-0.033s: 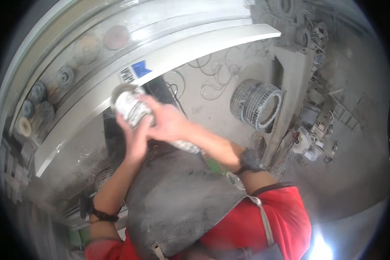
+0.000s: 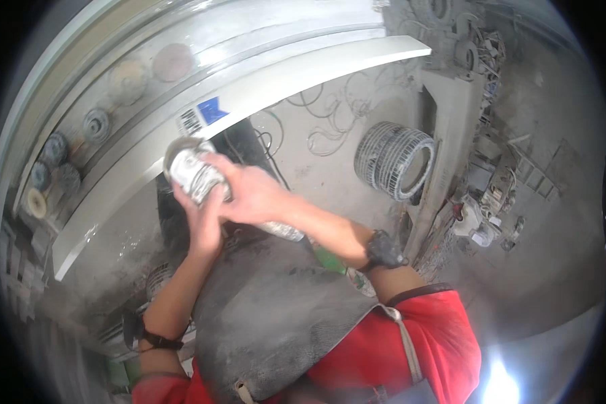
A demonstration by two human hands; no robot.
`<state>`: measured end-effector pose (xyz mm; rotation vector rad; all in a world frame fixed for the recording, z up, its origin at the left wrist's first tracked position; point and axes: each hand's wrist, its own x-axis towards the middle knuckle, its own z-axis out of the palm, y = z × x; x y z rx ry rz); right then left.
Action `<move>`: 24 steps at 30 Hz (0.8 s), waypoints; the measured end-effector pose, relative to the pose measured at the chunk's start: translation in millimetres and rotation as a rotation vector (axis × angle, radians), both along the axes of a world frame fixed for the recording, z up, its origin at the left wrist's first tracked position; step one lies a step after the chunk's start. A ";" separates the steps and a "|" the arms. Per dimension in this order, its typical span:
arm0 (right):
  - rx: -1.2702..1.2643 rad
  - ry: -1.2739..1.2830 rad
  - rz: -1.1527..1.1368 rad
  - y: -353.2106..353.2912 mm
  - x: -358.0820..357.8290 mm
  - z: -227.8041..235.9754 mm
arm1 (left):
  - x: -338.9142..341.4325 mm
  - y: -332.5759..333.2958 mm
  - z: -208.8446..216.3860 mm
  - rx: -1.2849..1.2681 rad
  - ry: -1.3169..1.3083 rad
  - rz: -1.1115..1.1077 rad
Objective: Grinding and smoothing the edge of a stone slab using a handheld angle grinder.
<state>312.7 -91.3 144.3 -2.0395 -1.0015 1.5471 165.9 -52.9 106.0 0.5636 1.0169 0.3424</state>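
Both hands are wrapped round a white, cylindrical thing (image 2: 194, 174) with dark markings and a round grey-brown end; its exact kind is unclear. My left hand (image 2: 205, 225) grips it from the near left side, fingers partly hidden behind it. Closed over its right side is my right hand (image 2: 252, 192). The far end of the thing lies at the near edge of a long white strip (image 2: 303, 74), and whether they touch cannot be made out. A blue sticker (image 2: 213, 110) and a barcode label (image 2: 190, 120) are on the strip just beyond.
Several round discs (image 2: 96, 126) lie along the ledge beyond the strip at left. Ribbed, tyre-like wheels (image 2: 384, 158) stand on the dusty floor to the right, beside a grey beam (image 2: 444, 128). Loose hoses (image 2: 330, 138) curl on the floor. A dark apron (image 2: 269, 310) covers my front.
The whole view has shifted slightly. My hands and the cylindrical thing appear a little farther left in the picture, with the grip unchanged.
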 end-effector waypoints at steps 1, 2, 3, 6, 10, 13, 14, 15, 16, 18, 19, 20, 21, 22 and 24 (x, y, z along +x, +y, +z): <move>-0.005 0.010 -0.002 -1.3 2.5 0.0 | 2.7 -0.7 -2.5 0.040 0.001 0.003; -0.027 0.021 -0.003 -0.8 13.1 2.4 | 8.5 -0.6 -5.6 0.070 -0.003 -0.027; -0.051 0.029 -0.005 -2.3 26.9 4.4 | 23.4 -5.2 -8.0 0.070 -0.010 -0.027; -0.168 -0.018 -0.079 -26.2 85.1 6.0 | 92.0 -22.2 -6.1 -0.001 -0.007 -0.090; -0.188 -0.140 -0.217 -76.7 184.5 6.1 | 207.8 -56.6 -9.3 -0.183 -0.098 -0.157; -0.078 -0.259 -0.328 -123.8 262.3 -3.0 | 298.2 -85.8 -15.1 -0.230 -0.136 -0.289; -0.080 -0.291 -0.353 -133.8 290.1 -0.7 | 331.0 -89.2 -12.5 -0.265 -0.146 -0.348; -0.081 -0.319 -0.377 -144.4 317.0 3.8 | 362.7 -93.3 -7.3 -0.299 -0.151 -0.404; -0.082 -0.344 -0.386 -151.8 341.9 2.5 | 388.6 -99.7 -9.2 -0.308 -0.156 -0.447; -0.030 -0.391 -0.430 -170.6 387.4 1.4 | 439.7 -107.7 -12.4 -0.275 -0.184 -0.552; 0.025 -0.398 -0.468 -183.8 407.7 -5.8 | 460.9 -108.9 -15.3 -0.229 -0.189 -0.614; 0.032 -0.527 -0.377 -207.0 428.1 -11.9 | 479.2 -112.2 -18.7 -0.241 -0.190 -0.683; -0.003 -0.642 -0.353 -239.6 447.3 -23.2 | 490.7 -118.0 -11.6 -0.216 -0.221 -0.751; -0.005 -0.534 -0.528 -241.6 445.4 -14.1 | 489.3 -115.3 -6.9 -0.181 -0.225 -0.801; -0.017 -0.434 -0.702 -231.3 422.0 11.6 | 457.3 -103.6 -6.4 0.013 -0.293 -0.885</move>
